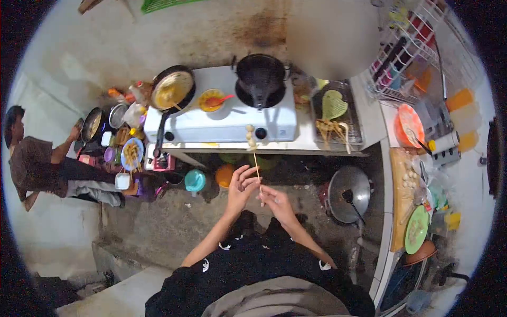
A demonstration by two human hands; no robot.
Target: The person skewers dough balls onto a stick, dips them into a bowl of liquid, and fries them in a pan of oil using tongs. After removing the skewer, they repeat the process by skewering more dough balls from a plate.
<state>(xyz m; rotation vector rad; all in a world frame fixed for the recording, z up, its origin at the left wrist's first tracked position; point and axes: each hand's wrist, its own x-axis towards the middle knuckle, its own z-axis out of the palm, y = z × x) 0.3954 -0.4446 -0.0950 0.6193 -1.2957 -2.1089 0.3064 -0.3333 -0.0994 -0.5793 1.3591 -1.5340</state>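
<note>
A thin wooden skewer (256, 168) stands upright between my hands, with three small pale balls (251, 136) threaded at its top end. My left hand (241, 186) pinches the stick about its middle. My right hand (277, 203) holds its lower end. Both hands hang in front of a white two-burner stove (222, 124). On the stove's right burner sits a black pot (260, 76), and on the left a black pan with yellow batter (172, 89).
A tray with a green heart-shaped fan and skewers (334, 113) lies right of the stove. A lidded wok (348, 194) sits on the floor. A board with pale balls (405, 185) and a green plate (416, 228) are at right. Another person (39, 158) crouches at left among containers.
</note>
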